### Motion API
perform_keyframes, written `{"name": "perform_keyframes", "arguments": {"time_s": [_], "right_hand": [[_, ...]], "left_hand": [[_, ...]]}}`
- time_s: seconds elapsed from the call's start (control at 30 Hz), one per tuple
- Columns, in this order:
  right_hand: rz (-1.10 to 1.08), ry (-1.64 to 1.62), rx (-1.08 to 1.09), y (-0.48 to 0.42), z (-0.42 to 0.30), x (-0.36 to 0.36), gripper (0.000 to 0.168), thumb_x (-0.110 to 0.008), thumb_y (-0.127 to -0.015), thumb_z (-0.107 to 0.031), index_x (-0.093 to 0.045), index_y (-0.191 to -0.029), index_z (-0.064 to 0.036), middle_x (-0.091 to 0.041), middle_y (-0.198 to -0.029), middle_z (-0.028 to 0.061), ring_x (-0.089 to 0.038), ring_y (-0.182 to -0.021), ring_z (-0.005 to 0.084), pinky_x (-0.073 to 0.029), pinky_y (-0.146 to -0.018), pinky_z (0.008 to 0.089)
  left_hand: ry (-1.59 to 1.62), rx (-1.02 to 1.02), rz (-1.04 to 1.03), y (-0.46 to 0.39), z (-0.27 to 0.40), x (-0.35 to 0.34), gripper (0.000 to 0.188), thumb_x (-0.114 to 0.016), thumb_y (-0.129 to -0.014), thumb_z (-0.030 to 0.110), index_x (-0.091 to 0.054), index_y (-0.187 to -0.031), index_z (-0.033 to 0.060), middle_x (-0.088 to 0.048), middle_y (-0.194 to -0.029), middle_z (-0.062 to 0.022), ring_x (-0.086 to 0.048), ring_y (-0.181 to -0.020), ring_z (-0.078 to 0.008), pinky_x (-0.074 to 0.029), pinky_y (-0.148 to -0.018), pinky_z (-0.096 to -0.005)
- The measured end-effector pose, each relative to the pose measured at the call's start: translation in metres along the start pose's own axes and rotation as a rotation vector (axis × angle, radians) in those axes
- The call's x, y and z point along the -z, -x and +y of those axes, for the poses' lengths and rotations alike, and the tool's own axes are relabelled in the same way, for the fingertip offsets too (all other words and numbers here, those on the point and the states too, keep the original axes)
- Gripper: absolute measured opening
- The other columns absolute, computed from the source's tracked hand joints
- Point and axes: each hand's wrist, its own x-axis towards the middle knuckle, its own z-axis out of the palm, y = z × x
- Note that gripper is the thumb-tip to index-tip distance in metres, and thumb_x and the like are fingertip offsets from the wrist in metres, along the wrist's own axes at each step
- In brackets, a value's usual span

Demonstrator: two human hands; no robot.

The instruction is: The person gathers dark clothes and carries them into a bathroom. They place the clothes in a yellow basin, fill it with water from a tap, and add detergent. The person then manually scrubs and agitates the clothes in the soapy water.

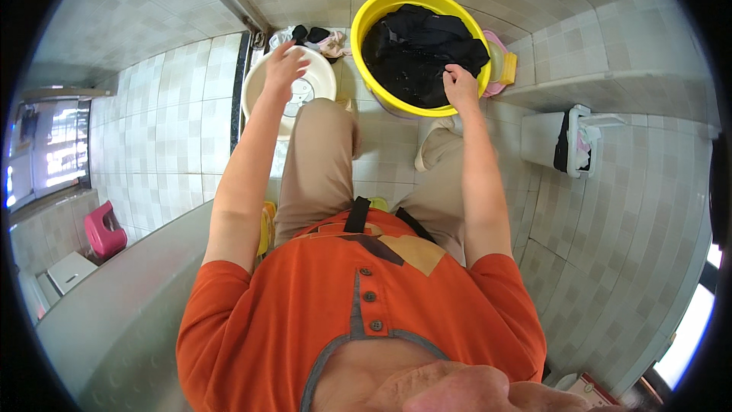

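Note:
A yellow plastic tub (362,71) stands on the tiled floor before me, with wet black clothing (417,51) heaped in it. My right hand (461,87) is over the tub's near right rim, fingertips at the edge of the dark cloth; whether they grip it cannot be told. To the left, a white plastic basin (327,71) with a printed pattern on its bottom stands on the floor. My left hand (286,71) hovers above that basin, fingers apart, holding nothing.
Small garments (333,44) lie behind the basin. A yellow object (508,68) and pink basin (492,88) sit right of the tub. A wastebin (543,136) stands by the right wall. A glass panel (131,309) is at left, a pink stool (106,230) beyond.

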Motion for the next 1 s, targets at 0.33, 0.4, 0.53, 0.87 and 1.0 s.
{"name": "perform_keyframes", "arguments": {"time_s": [0.33,0.4,0.53,0.87,1.0], "right_hand": [[0.018,0.317,0.209,-0.028,-0.015,0.052,0.048,-0.066,-0.08,-0.019,-0.052,-0.126,-0.015,-0.058,-0.116,0.0147,-0.06,-0.097,0.0334,-0.049,-0.082,0.0422],[-0.068,0.432,0.278,-0.04,-0.013,0.051,0.064,-0.071,-0.077,-0.021,-0.042,-0.135,-0.021,-0.048,-0.13,0.0145,-0.057,-0.103,0.0366,-0.049,-0.086,0.0431],[-0.343,0.536,0.252,-0.071,-0.003,0.034,0.101,-0.083,-0.062,-0.029,-0.025,-0.144,-0.034,-0.023,-0.15,0.0148,-0.052,-0.108,0.0458,-0.048,-0.089,0.0466],[-0.795,0.676,0.049,-0.094,0.022,-0.054,0.111,-0.085,-0.049,-0.047,-0.03,-0.144,-0.027,-0.022,-0.148,0.0231,-0.052,-0.113,0.0441,-0.046,-0.095,0.0436],[-0.896,0.623,0.151,-0.095,0.085,-0.093,0.076,-0.07,-0.072,-0.041,-0.041,-0.138,-0.019,-0.033,-0.143,0.0242,-0.056,-0.108,0.0418,-0.049,-0.09,0.0423]], "left_hand": [[0.053,0.102,-0.435,0.03,0.026,-0.181,0.047,-0.058,-0.089,0.015,-0.043,-0.132,0.0027,-0.058,-0.107,-0.0114,-0.064,-0.081,-0.0194,-0.052,-0.067,-0.0294],[0.017,0.157,-0.451,0.028,0.014,-0.188,0.047,-0.057,-0.09,0.015,-0.042,-0.133,0.0038,-0.057,-0.111,-0.0115,-0.064,-0.083,-0.0195,-0.052,-0.07,-0.0312],[0.005,0.247,-0.424,0.014,0.005,-0.187,0.045,-0.056,-0.091,0.017,-0.043,-0.132,0.0038,-0.059,-0.11,-0.0105,-0.063,-0.081,-0.0179,-0.051,-0.069,-0.0298],[0.131,0.222,-0.509,-0.005,0.023,-0.198,0.04,-0.056,-0.091,0.017,-0.047,-0.127,0.0039,-0.061,-0.101,-0.0066,-0.062,-0.075,-0.0133,-0.049,-0.067,-0.0252],[0.148,0.13,-0.641,-0.001,0.015,-0.209,0.037,-0.056,-0.09,0.017,-0.049,-0.125,0.0048,-0.061,-0.095,-0.0013,-0.058,-0.072,-0.0086,-0.047,-0.065,-0.0221]]}}
